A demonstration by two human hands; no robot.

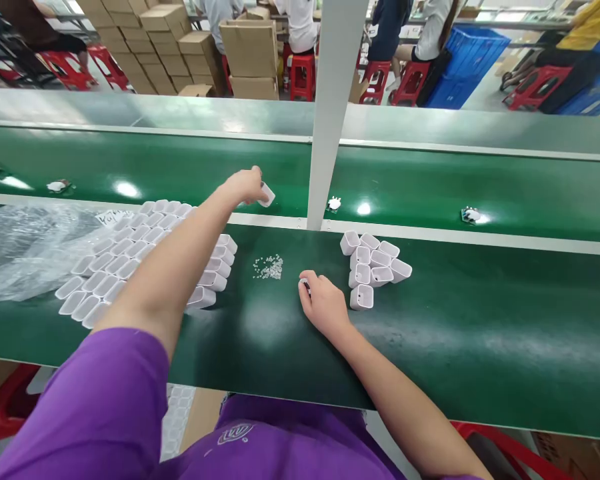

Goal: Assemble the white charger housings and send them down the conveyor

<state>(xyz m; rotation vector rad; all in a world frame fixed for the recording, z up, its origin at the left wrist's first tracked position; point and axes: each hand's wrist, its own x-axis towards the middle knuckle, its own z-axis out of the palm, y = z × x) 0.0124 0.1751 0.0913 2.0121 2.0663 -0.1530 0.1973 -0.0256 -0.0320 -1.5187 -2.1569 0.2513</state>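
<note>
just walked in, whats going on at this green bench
A person in a purple top works with both bare hands. The left hand is stretched forward with a white cup in its grip, near the green belt. The right hand, low at the bench, seems to pinch a small piece, mostly hidden. Rows of cups stand on the left, a smaller cup group on the right, and tiny pale bits lie between.
</note>
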